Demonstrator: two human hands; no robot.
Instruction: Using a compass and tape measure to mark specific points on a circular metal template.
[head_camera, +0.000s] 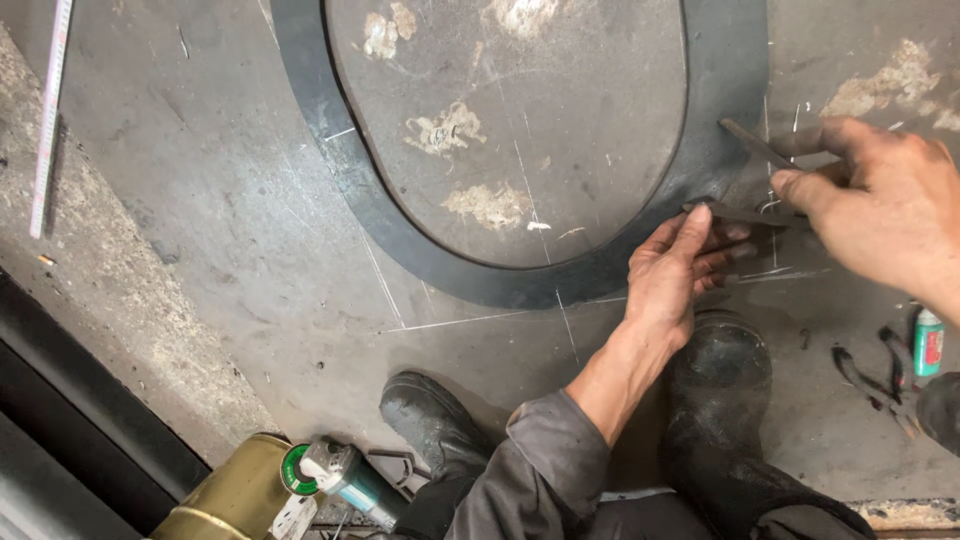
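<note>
fingers of the left hand (672, 270) press the wide black oval steel ring (480, 275) flat at frame centre, while the right hand (880, 205) pinches thin metal dividers (755, 150) to steady their points on it.

Small green-and-white tube-like container (928, 342) with red label patch, far right on floor. Round green-and-white label (293, 469) on end of brass-coloured cylinder (233, 494), bottom left. White tag-like piece (293, 518) just below it, markings too small to tell.

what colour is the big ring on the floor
The ring is black, a flat oval band on the grey scratched floor; the head view shows it best.
</note>
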